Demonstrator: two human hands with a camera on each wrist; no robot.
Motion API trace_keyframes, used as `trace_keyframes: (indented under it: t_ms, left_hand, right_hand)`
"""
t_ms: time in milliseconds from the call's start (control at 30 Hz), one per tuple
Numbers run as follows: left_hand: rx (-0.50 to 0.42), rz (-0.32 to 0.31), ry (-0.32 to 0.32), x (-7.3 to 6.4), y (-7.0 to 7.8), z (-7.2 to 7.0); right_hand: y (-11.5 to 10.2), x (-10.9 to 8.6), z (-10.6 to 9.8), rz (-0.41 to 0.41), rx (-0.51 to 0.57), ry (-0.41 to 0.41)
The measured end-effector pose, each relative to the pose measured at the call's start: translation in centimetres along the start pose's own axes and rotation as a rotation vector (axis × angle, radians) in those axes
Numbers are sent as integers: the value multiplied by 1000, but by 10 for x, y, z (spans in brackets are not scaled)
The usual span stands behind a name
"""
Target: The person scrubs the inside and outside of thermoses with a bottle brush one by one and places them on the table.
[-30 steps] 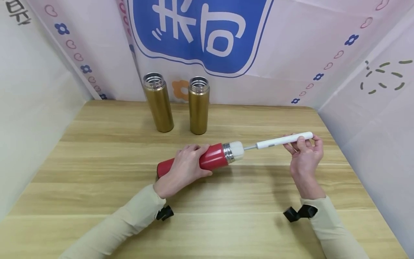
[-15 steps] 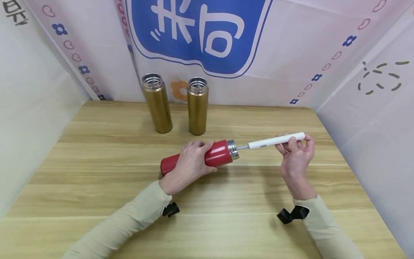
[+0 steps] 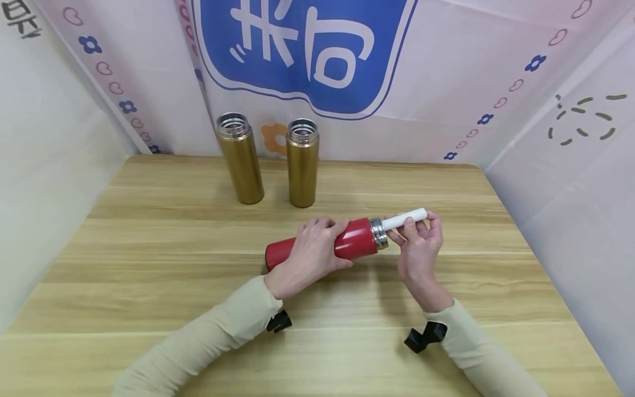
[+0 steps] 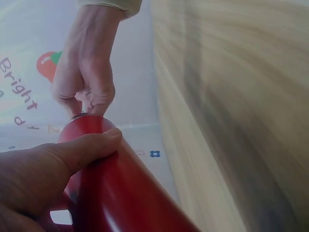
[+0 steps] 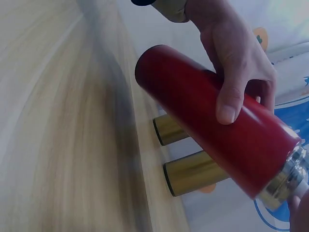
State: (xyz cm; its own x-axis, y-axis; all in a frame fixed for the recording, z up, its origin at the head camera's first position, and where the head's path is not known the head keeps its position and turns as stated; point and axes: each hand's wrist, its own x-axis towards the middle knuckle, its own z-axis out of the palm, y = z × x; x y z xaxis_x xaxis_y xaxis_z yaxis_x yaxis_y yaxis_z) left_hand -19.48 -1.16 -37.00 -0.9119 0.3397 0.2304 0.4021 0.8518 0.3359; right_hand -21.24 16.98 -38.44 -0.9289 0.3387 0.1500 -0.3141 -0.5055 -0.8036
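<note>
My left hand grips a red thermos bottle round its middle, the bottle lying on its side with its steel mouth pointing right. In the right wrist view the bottle shows above the wooden surface, thumb across its side. My right hand pinches the white handle of a bottle brush between thumb and fingers, close by the bottle's mouth. The brush's head and grey shaft are hidden inside the bottle. In the left wrist view the right hand is right at the bottle's mouth.
Two gold thermos bottles without lids, a left one and a right one, stand upright at the back of the wooden table. A printed cloth hangs behind them, with pale walls at both sides.
The brush has gone from its white head at the bottle's mouth to its handle reaching into the mouth. My right hand has moved left with it; the left hand and bottle have shifted right.
</note>
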Motion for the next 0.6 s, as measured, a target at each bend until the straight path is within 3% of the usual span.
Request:
trace_keyframes:
  t_ms: [133,367,600]
  left_hand:
    - [-6,-13,-29,-2,-6,1]
    - [-1,-86,-36,-8,-22,-2]
    - [-35,-94,-42,-16,-30,-5]
  right_hand:
    - [-3,3,-4,-3,11,-1]
    - [-24,21,-23,-70,157,60]
    - [-40,31,-32,-72,154,85]
